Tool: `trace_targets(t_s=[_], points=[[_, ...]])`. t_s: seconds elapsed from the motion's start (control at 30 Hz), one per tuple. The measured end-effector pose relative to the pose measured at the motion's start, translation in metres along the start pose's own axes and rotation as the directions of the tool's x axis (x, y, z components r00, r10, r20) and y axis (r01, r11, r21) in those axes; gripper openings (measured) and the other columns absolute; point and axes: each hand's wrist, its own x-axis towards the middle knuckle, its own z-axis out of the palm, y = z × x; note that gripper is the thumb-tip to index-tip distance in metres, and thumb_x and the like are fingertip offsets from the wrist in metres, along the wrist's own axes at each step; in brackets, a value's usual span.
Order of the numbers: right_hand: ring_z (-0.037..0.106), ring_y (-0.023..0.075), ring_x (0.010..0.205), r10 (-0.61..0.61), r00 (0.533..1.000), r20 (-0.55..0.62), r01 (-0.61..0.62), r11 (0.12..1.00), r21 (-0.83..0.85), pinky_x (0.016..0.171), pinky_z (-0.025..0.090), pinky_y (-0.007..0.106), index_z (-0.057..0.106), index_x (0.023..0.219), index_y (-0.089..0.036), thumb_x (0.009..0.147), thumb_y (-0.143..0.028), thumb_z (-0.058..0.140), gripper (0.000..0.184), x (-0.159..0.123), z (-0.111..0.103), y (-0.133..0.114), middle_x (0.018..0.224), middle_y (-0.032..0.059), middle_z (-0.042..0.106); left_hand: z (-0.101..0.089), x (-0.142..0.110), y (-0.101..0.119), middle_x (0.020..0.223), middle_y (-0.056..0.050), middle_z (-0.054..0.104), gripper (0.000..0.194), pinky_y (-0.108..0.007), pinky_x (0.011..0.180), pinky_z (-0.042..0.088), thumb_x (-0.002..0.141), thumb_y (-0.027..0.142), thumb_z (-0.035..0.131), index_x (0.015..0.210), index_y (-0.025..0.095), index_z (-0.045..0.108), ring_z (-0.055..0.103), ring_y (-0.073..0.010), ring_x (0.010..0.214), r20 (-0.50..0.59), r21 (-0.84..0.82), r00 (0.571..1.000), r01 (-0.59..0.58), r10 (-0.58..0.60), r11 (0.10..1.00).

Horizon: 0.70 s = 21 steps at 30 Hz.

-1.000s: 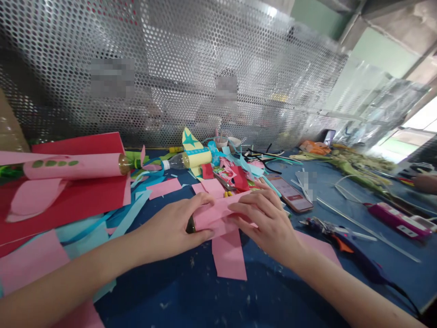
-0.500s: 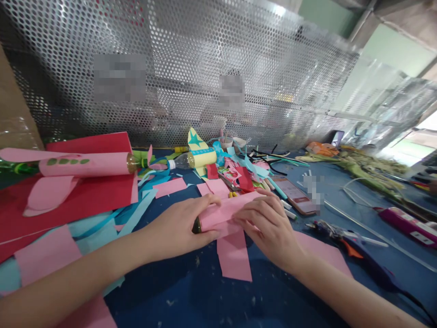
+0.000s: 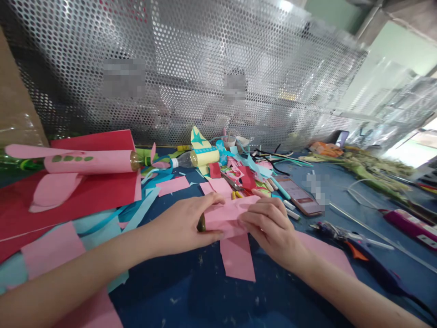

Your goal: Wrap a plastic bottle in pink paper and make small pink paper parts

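Observation:
Pink paper (image 3: 227, 216) is wrapped around a bottle (image 3: 201, 222), whose dark greenish end shows at the left. My left hand (image 3: 189, 222) is closed round that end, thumb below and fingers above. My right hand (image 3: 269, 225) presses the paper against the bottle's right part with bent fingers; the bottle's far end is hidden behind it. Under the bottle, a pink paper strip (image 3: 238, 259) lies flat on the blue table (image 3: 177, 287). Another pink sheet (image 3: 326, 253) sits partly beneath my right forearm.
A pink paper-covered bottle plane (image 3: 90, 162) lies on red paper (image 3: 99, 196) at left; a yellow one (image 3: 206, 157) stands behind. Paper scraps, a phone (image 3: 300, 196), a glue gun (image 3: 372, 262) and a purple power strip (image 3: 411, 225) lie rightward. A perforated silver screen (image 3: 191, 59) borders the back.
My right fingers have curled in closer on the pink paper around the bottle. Both hands still hold it in about the same place; the whole view has shifted slightly.

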Motion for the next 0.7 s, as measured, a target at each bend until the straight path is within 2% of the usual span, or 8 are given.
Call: trace_targets(t_s=[0.2, 0.4, 0.7], points=[[0.056, 0.0205, 0.086, -0.024, 0.999, 0.026, 0.024, 1.0, -0.019, 0.087, 0.052, 0.044, 0.06, 0.101, -0.02, 0.096, -0.013, 0.048, 0.015, -0.002, 0.0, 0.002, 0.089, 0.005, 0.064, -0.001, 0.0, -0.002, 0.128, -0.009, 0.061, 0.055, -0.046, 0.096, 0.046, 0.084, 0.048, 0.059, 0.132, 0.025, 0.043, 0.059, -0.0301, 0.115, 0.023, -0.027, 1.0, -0.001, 0.002, 1.0], [0.057, 0.0215, 0.092, -0.08, 0.99, 0.115, 0.079, 0.997, 0.012, 0.095, 0.05, 0.044, 0.062, 0.106, -0.016, 0.097, -0.013, 0.045, 0.02, -0.003, -0.005, 0.005, 0.091, 0.0066, 0.067, 0.0, 0.0, -0.004, 0.13, -0.005, 0.061, 0.049, -0.042, 0.097, 0.046, 0.084, 0.051, 0.058, 0.126, 0.027, 0.049, 0.058, -0.0273, 0.115, -0.014, -0.031, 0.999, -0.03, 0.029, 0.999], [0.059, 0.0208, 0.097, -0.119, 0.969, 0.215, 0.109, 0.992, 0.057, 0.095, 0.05, 0.041, 0.064, 0.106, -0.012, 0.101, -0.016, 0.036, 0.029, 0.008, -0.015, 0.005, 0.098, 0.0081, 0.071, -0.002, 0.002, -0.002, 0.128, -0.004, 0.062, 0.036, -0.036, 0.096, 0.046, 0.087, 0.046, 0.058, 0.117, 0.025, 0.055, 0.06, -0.0239, 0.112, -0.031, -0.012, 0.992, -0.121, 0.12, 0.993]])
